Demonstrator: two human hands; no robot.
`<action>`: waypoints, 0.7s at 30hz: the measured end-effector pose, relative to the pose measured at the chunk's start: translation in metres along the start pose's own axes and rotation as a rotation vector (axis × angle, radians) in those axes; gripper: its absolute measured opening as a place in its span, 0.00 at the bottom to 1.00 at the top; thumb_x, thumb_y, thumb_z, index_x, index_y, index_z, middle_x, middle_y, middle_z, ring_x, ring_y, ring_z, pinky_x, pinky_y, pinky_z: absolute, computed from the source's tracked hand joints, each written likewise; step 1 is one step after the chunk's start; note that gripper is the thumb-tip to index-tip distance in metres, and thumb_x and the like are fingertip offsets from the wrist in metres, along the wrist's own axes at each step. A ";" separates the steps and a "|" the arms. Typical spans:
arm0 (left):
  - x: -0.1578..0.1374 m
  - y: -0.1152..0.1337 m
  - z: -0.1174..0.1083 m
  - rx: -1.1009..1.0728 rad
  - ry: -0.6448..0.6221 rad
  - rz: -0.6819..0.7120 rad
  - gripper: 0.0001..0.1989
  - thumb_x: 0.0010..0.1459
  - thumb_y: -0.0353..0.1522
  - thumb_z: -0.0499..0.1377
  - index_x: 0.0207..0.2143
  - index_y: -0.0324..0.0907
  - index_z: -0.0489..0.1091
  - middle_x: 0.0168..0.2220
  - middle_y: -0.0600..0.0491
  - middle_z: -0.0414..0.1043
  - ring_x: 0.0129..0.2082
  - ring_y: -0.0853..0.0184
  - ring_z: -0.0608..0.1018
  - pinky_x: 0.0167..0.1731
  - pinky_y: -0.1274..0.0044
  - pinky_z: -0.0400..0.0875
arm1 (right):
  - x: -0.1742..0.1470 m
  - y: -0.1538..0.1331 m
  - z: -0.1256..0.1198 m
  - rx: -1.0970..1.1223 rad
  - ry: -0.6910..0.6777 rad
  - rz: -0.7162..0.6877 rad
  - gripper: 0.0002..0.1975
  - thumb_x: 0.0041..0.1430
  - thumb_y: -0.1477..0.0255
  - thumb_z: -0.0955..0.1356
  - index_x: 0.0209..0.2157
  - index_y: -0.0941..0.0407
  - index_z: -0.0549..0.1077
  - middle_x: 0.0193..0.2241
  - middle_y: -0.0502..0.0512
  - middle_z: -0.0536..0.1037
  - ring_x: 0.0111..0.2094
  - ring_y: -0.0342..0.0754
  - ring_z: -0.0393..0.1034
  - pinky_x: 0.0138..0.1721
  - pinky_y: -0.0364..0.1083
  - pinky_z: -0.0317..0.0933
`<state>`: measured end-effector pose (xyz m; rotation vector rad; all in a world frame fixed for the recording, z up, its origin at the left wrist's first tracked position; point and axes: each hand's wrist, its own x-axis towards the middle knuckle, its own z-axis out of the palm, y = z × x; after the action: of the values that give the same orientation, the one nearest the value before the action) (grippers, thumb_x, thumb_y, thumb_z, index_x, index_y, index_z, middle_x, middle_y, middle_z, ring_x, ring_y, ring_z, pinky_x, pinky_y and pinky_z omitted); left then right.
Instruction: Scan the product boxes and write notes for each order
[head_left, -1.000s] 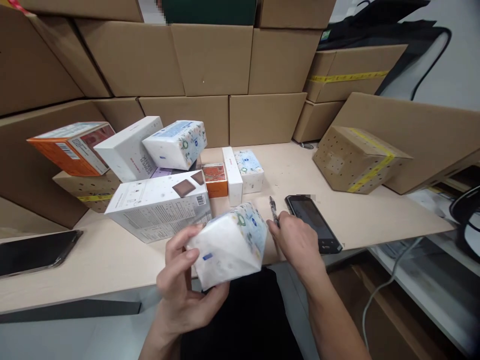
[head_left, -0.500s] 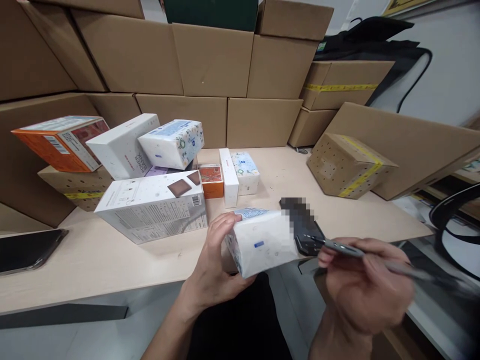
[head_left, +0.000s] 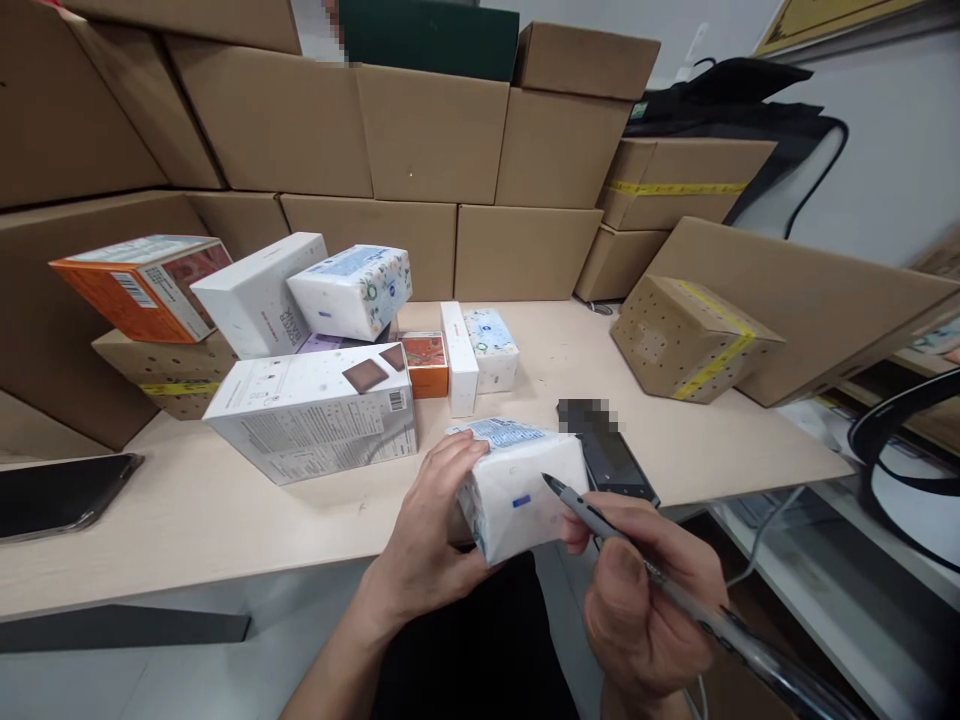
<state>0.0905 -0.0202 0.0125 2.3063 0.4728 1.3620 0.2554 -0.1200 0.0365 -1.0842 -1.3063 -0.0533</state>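
Pen (head_left: 589, 512), pinched in right grip (head_left: 651, 620), now closer to white, blue-printed soft pack (head_left: 506, 480) clasped in left grip (head_left: 420, 545).

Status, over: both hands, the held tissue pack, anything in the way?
Left hand gripping tissue pack. Right hand holding gray pen, tip at pack's white end, contact unclear. Black handheld device behind pack; nothing blocking tip.

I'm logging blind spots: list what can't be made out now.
Head view:
Phone at left: end cut off by left edge.
Phone at right: far end masked by pixelation.
Wrapped pack: far side hidden by its near face.
Pen: tip contact with pack unclear from one angle.
Large white box: small print too tiny to read.
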 end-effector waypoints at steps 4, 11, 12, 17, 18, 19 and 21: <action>0.000 0.000 -0.001 0.007 -0.002 0.005 0.44 0.50 0.28 0.67 0.66 0.44 0.51 0.60 0.40 0.64 0.64 0.50 0.66 0.63 0.55 0.62 | 0.002 -0.004 0.002 -0.044 -0.006 0.014 0.07 0.66 0.73 0.63 0.44 0.53 0.70 0.31 0.52 0.75 0.31 0.46 0.71 0.31 0.47 0.68; -0.001 -0.001 0.000 -0.002 -0.001 0.014 0.43 0.50 0.29 0.67 0.66 0.44 0.52 0.60 0.40 0.65 0.63 0.51 0.66 0.63 0.56 0.62 | -0.003 -0.001 0.003 -0.104 0.026 -0.014 0.09 0.65 0.72 0.65 0.47 0.54 0.68 0.35 0.53 0.76 0.33 0.46 0.73 0.33 0.48 0.70; 0.000 -0.001 0.000 -0.003 -0.001 0.015 0.43 0.50 0.29 0.67 0.66 0.44 0.52 0.60 0.40 0.65 0.63 0.51 0.66 0.63 0.56 0.62 | -0.003 0.000 0.003 -0.099 0.037 -0.023 0.10 0.65 0.72 0.65 0.47 0.54 0.68 0.35 0.53 0.76 0.33 0.46 0.73 0.33 0.48 0.70; -0.001 -0.001 0.000 -0.002 0.000 0.014 0.43 0.51 0.29 0.67 0.66 0.44 0.52 0.60 0.40 0.64 0.64 0.52 0.65 0.64 0.57 0.61 | -0.002 0.000 0.005 -0.084 0.030 0.012 0.07 0.65 0.74 0.65 0.44 0.55 0.71 0.34 0.53 0.76 0.34 0.46 0.74 0.34 0.48 0.70; -0.001 -0.001 0.000 -0.002 0.002 0.011 0.43 0.51 0.29 0.67 0.66 0.44 0.52 0.60 0.40 0.64 0.64 0.52 0.65 0.64 0.56 0.61 | -0.003 0.000 0.006 -0.075 0.029 0.016 0.07 0.65 0.74 0.65 0.44 0.55 0.71 0.35 0.53 0.77 0.34 0.46 0.74 0.34 0.48 0.70; -0.002 -0.001 0.000 -0.004 0.004 0.009 0.43 0.51 0.29 0.67 0.66 0.44 0.52 0.60 0.40 0.64 0.64 0.51 0.65 0.64 0.56 0.61 | -0.003 0.001 0.006 -0.066 0.032 0.015 0.07 0.65 0.73 0.65 0.44 0.55 0.71 0.35 0.53 0.77 0.35 0.46 0.74 0.35 0.48 0.70; -0.003 -0.002 0.000 -0.010 0.003 0.007 0.43 0.51 0.29 0.67 0.66 0.44 0.52 0.60 0.40 0.64 0.64 0.52 0.65 0.64 0.56 0.61 | -0.004 0.002 0.006 -0.053 0.044 0.005 0.08 0.64 0.72 0.66 0.45 0.54 0.71 0.36 0.53 0.77 0.35 0.47 0.74 0.35 0.49 0.71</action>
<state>0.0890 -0.0200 0.0096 2.3004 0.4577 1.3684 0.2504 -0.1169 0.0309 -1.1254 -1.2687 -0.1073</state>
